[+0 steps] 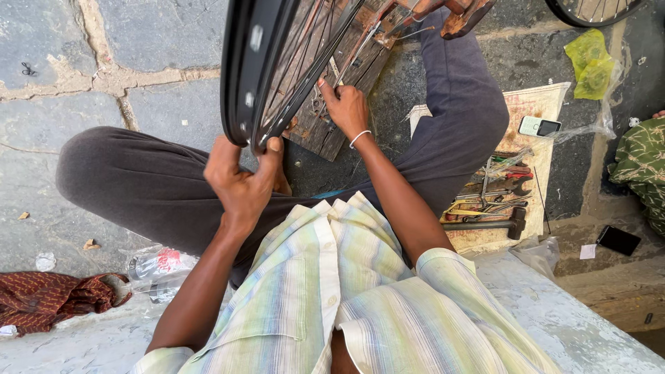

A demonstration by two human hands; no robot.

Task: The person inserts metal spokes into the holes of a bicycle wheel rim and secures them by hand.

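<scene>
A black bicycle wheel rim [248,76] with thin metal spokes [305,55] stands upright between my knees. My left hand [239,180] grips the rim's lower edge, thumb on its inner side. My right hand [344,107] reaches in among the spokes, fingers pinched on something small near a spoke; what it is cannot be made out. A white band circles that wrist. Behind the wheel lies a worn wooden board [339,104]. I sit cross-legged in dark trousers and a striped shirt.
To the right, a cloth mat [533,104] carries a hammer [492,224], pliers and other hand tools [495,187] and a phone [539,126]. Another phone [618,239] lies further right. A yellow-green plastic bag [591,64], a plastic bottle [158,269] and a red cloth [48,296] lie on the stone paving.
</scene>
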